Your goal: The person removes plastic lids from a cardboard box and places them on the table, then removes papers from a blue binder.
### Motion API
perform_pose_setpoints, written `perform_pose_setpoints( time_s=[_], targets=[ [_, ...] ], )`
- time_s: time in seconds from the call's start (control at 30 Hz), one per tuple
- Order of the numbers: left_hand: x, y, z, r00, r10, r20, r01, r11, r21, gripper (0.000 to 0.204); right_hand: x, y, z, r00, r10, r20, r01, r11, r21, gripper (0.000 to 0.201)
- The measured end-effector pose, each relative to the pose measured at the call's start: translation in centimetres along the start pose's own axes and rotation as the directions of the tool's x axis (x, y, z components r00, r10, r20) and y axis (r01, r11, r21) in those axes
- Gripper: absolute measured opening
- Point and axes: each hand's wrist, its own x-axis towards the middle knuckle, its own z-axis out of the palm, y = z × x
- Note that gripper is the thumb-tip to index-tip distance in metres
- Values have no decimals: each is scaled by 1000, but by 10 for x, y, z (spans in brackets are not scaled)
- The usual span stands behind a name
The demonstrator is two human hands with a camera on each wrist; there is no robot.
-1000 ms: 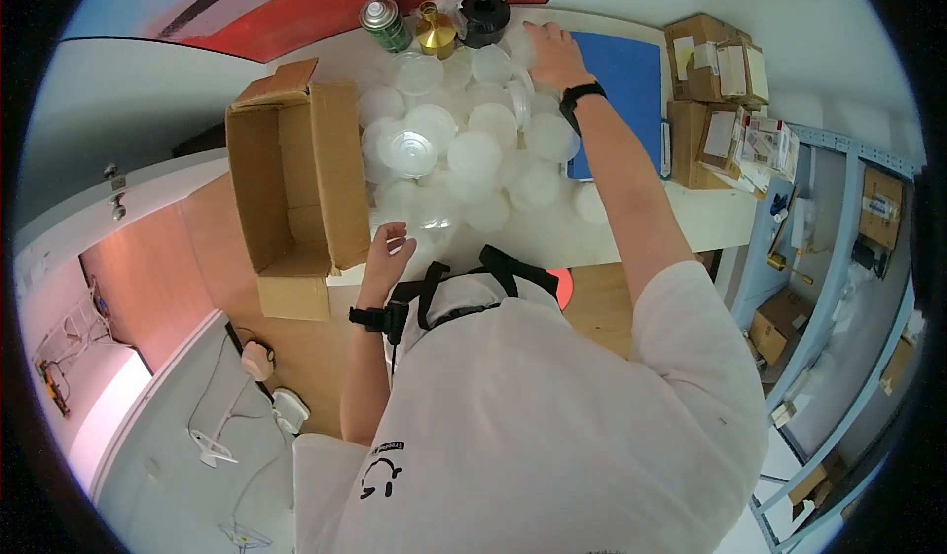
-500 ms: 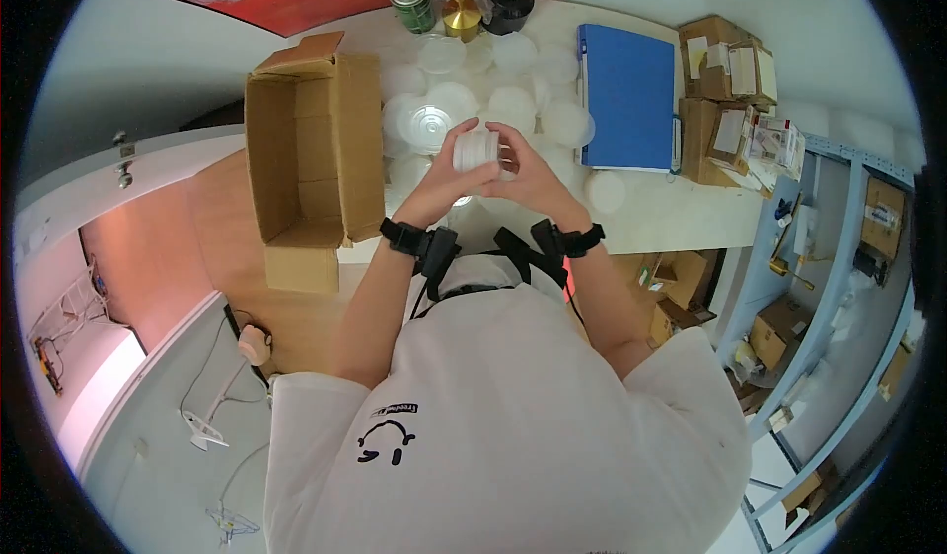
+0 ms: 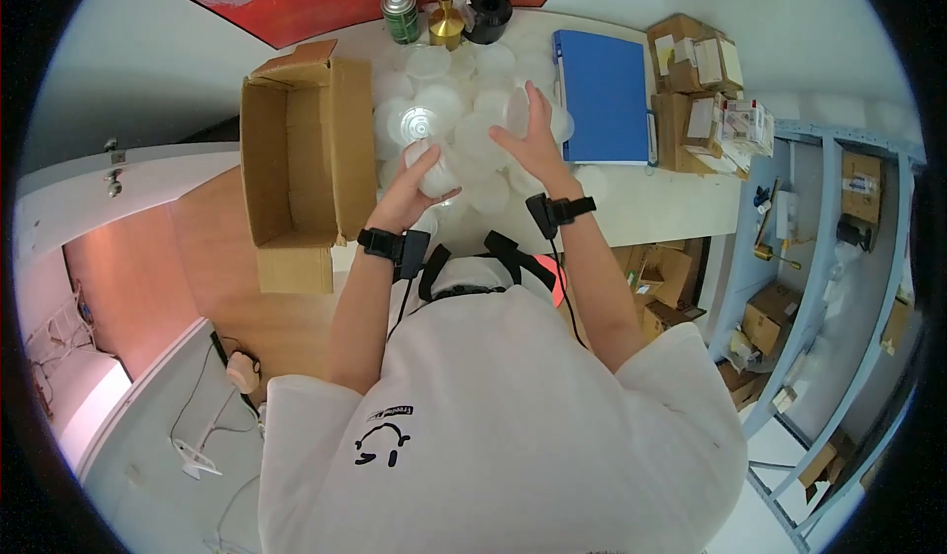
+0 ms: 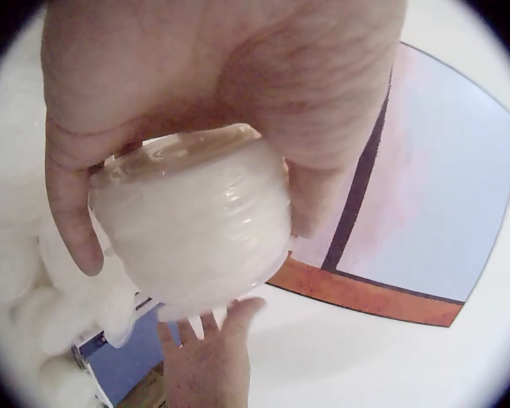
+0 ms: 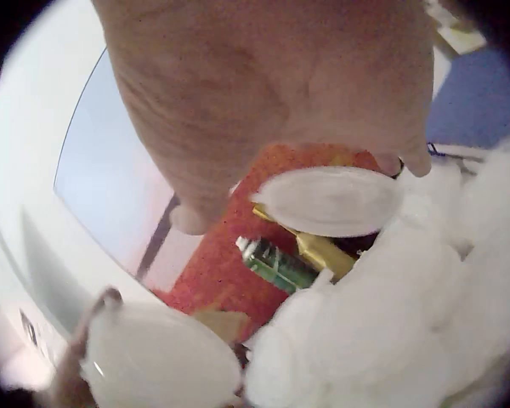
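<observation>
In the head view my left hand [image 3: 402, 202] grips a stack of whitish translucent round containers [image 3: 430, 167]. The left wrist view shows the stack [image 4: 195, 225] between the thumb and fingers of the left hand [image 4: 221, 76]. My right hand [image 3: 540, 149] is to the right over the pile, its thumb and fingers spread apart. A translucent disc [image 5: 331, 201] shows between thumb and fingers of the right hand [image 5: 280, 93] in the right wrist view; whether a fingertip touches it I cannot tell. Many similar round pieces [image 3: 483, 149] lie heaped below both hands.
An open cardboard box [image 3: 353, 149] is left of the pile. Behind stand a green can [image 3: 401, 19], a gold bottle [image 3: 446, 26] and a black round object [image 3: 487, 16]. A blue folder [image 3: 604, 100] and small cartons [image 3: 681, 125] are at the right.
The right hand came from the pile's back right to meet the left at the stack, then moved away right with fingers spread. The left hand rose from the front edge and now holds the stack.
</observation>
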Motion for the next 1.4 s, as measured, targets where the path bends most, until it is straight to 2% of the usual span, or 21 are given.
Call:
perform_pose_setpoints(
  time_s=[0.03, 0.17, 0.2, 0.23, 0.37, 0.57, 0.67, 0.73, 0.77, 0.83, 0.87, 0.93, 1.07, 1.13, 1.17, 1.23, 1.27, 1.3, 1.33, 1.37, 1.4],
  targets=[
    [0, 0, 2, 1000, 2, 1, -2, 1000, 12, 59, 1, -1, 2, 996, -55, -73, 36, 970, -242, 90],
    [-9, 1, 10, 999, 38, -34, -36, 998, 54, 59, -21, -27, 17, 979, -137, 151, 176, 943, -283, 97],
    [-12, 3, 11, 1000, 22, 17, -23, 997, 72, 65, -30, -48, 18, 931, 13, 365, -9, 1000, -13, 92],
    [-14, 4, 11, 998, 6, 67, -12, 996, 90, 71, -36, -61, 18, 805, 89, 587, -254, 945, 205, 87],
    [-16, 7, 6, 996, -2, 85, -8, 992, 123, 76, -38, -65, 21, 806, 68, 588, -328, 878, 348, 82],
    [-9, -2, 5, 994, 55, 92, -69, 985, 160, 79, -38, -65, 14, 844, 35, 535, -177, 960, 217, 79],
    [-7, -4, 7, 995, 92, 45, -96, 991, 98, 64, -42, -57, 21, 895, 45, 443, -139, 973, 183, 77],
    [-11, -3, 13, 989, 113, -97, -101, 988, 120, 61, -45, -44, 29, 972, -171, 161, 182, 982, -56, 75],
    [-11, -2, 11, 988, 116, -100, -103, 987, 119, 61, -46, -42, 29, 971, -173, 164, 184, 981, -54, 75],
    [-10, -1, 7, 986, 97, -139, -80, 990, 120, 60, -48, -40, 25, 966, 18, 257, -60, 986, 157, 61],
    [-9, -2, 5, 985, 98, -140, -81, 989, 120, 60, -46, -38, 24, 966, 16, 257, -58, 986, 158, 61],
    [-9, -3, 5, 984, 131, -124, -113, 984, 140, 61, -39, -33, 21, 921, 136, 365, -256, 918, 303, 45],
    [-12, -3, 6, 989, 95, -118, -89, 995, 55, 60, -28, -24, 18, 942, 176, 286, -275, 892, 359, 37],
    [-13, -4, 2, 994, 81, -77, -84, 996, -25, 61, -19, -22, 14, 948, 268, 173, -317, 724, 613, 45],
    [-14, -3, 0, 994, 82, -77, -84, 996, -25, 61, -16, -25, 13, 948, 268, 173, -316, 724, 613, 45],
    [-16, -2, -3, 998, 58, 25, -55, 992, -111, 64, -13, -32, 11, 850, 498, 171, -472, 575, 668, 58],
    [-17, -1, -4, 998, 58, 26, -55, 993, -109, 64, -15, -24, 17, 851, 498, 170, -470, 574, 670, 58],
    [-17, -1, -4, 999, 53, -6, -53, 995, -89, 65, -21, -9, 26, 899, 430, 88, -426, 806, 412, 66],
    [-17, -2, -4, 998, 48, -39, -51, 996, -72, 66, -26, -2, 33, 942, 335, 37, -337, 936, 98, 75],
    [-15, -4, -5, 998, 49, -39, -52, 996, -74, 66, -33, -18, 33, 942, 335, 38, -337, 937, 97, 75],
    [-12, -7, -6, 996, 81, -30, -81, 997, 5, 67, -45, -34, 33, 942, 203, 269, -246, 960, 136, 83]
  ],
)
